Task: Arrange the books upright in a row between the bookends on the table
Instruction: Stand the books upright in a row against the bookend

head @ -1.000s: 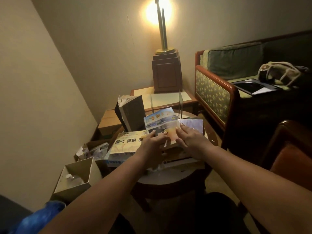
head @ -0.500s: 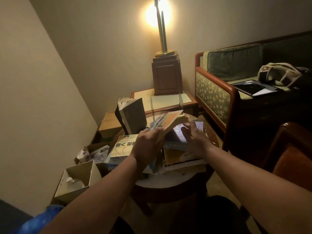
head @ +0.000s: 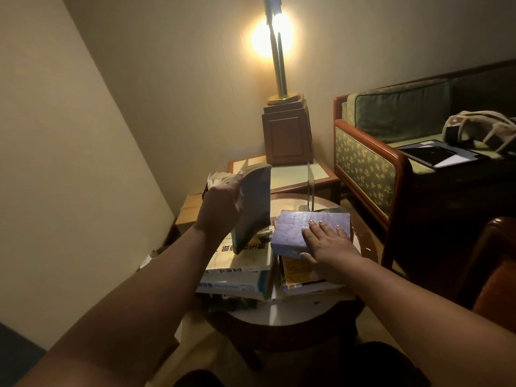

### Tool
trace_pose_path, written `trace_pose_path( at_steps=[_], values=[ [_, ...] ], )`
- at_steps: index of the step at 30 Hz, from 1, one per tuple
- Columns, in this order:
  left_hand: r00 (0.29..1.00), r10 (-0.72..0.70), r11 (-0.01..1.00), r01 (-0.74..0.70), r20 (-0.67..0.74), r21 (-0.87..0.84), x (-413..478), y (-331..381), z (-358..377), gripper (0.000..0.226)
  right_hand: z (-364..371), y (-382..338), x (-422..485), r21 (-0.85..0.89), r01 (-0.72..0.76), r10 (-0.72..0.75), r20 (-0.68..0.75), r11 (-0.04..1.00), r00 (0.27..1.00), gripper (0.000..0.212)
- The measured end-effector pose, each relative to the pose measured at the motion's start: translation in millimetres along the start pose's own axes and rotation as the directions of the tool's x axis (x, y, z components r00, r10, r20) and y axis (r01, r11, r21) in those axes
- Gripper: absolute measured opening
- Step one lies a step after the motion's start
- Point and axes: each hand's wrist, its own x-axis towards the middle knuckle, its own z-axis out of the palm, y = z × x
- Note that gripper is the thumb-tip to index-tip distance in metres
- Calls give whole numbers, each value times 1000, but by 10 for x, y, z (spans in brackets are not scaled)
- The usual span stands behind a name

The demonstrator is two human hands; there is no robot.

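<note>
Book (head: 255, 208): being lifted nearly upright over the left stack (head: 243, 263), no longer lying flat.
Left hand (head: 220, 205): curling round its edge.
Right hand (head: 326, 241): no longer holding it, pressing spread-fingered on the purple book (head: 293, 227).

Bare forearms (head: 134, 289), left hand (head: 220, 203), right hand (head: 328, 243)

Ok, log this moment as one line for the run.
left hand: grips blue-covered book, near upright | right hand: flat on purple book | clear bookend: standing | stacks: lying flat on table
</note>
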Motion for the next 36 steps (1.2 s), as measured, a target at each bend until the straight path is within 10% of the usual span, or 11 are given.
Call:
trace_pose_path(
  at_steps=[8,13,25,36],
  values=[
    [992,-65,994,56,109,90,174,-5,-43,20,-188,-43,198,-41,-3,2,-41,999,999,58],
    [959,-142,962,76,246,262,318,72,62,48,-209,42,342,59,26,-20,-100,998,995,42],
    [926,-376,917,366,41,160,708,-557,221,24,-41,109,407,162,48,-36,-76,986,996,56],
    [931,-361,917,347,43,197,880,-1082,961,22,-86,75,429,140,-15,21,-44,990,999,64]
  ],
)
